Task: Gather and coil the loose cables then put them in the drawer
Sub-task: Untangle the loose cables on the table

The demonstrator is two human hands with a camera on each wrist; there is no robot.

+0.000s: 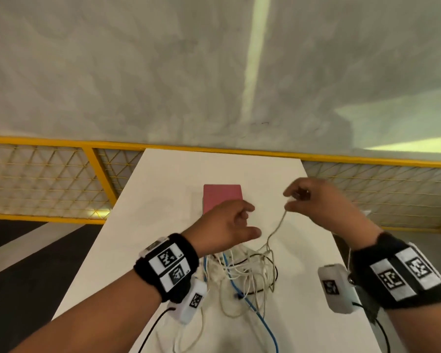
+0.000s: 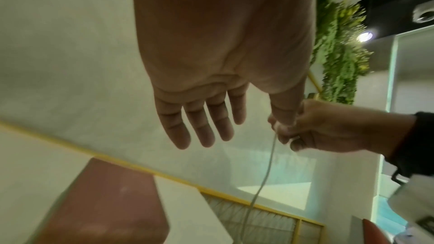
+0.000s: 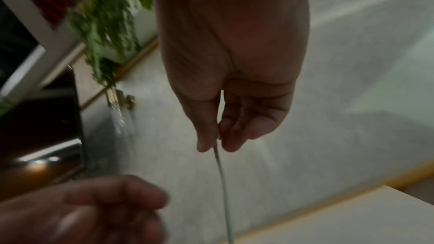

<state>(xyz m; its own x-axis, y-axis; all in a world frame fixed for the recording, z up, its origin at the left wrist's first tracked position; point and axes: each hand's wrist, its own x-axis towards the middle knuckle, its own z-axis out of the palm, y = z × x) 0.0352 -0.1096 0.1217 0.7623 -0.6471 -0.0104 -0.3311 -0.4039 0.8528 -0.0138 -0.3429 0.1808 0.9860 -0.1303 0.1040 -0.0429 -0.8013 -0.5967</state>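
right hand (image 1: 313, 200) pinches the white cable (image 1: 278, 226) near its end, raised over the table (image 1: 163, 189) | cable runs down and toward us into the tangle of cables (image 1: 245, 273) | left hand (image 1: 227, 225) spread, holding nothing, just beside the strand and nearer the tangle | we judge it takes the strand next | drawer not seen

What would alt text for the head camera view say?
A person's right hand pinches a thin white cable, lifting it from a tangle of cables on a white table. The left hand hovers open beside it, near a pink box.
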